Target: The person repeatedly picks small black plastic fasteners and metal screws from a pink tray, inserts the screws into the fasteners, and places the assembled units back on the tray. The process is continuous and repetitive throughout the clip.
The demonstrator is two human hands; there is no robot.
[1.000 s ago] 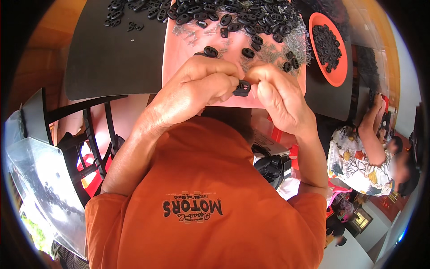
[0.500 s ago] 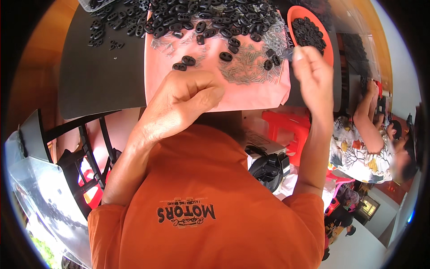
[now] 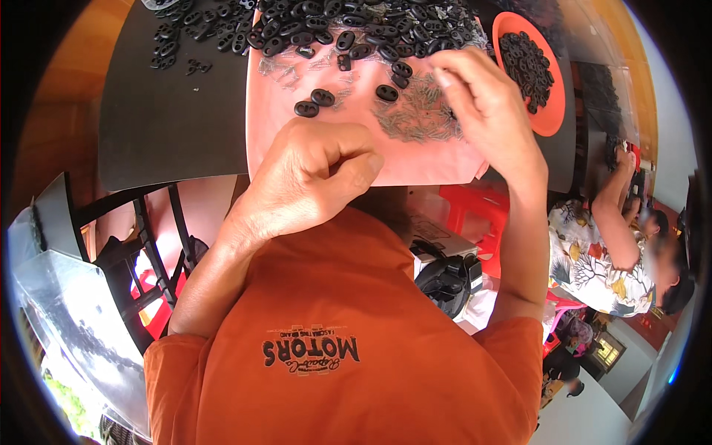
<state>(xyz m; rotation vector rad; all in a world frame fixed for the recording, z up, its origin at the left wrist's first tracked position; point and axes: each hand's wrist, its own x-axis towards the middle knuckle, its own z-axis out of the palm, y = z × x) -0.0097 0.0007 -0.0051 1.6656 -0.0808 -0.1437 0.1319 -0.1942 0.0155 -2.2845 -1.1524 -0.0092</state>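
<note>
Holds the left hand [image 3: 311, 167] curled up in a fist over the front left part of the pink sheet [image 3: 419, 165], just like half a second ago. Cannot see inside that fist, so cannot tell about anything held there. Holds the right hand [image 3: 489, 102] up with bent fingers, a bit loose, over the right side of the pink sheet, covering part of the patch of small silver springs [image 3: 415, 115]. Cannot tell about any tiny thing in those fingers.

Now brings the right hand back to the left, away from the orange bowl [image 3: 547, 122], after covering part of it half a second ago. Can see small black parts [image 3: 528, 73] lying inside the bowl. Keeps both hands apart now, unlike one second ago, then close together around one black cord lock. Cannot tell where to find that one now.

See the big heap of black cord locks [image 3: 363, 30] at the far end of the pink sheet, with more to the left on the dark table [image 3: 170, 133]. See also two loose locks [image 3: 322, 97] just past the left fist, still side by side, and one more lock [image 3: 386, 93] near the springs.
</note>
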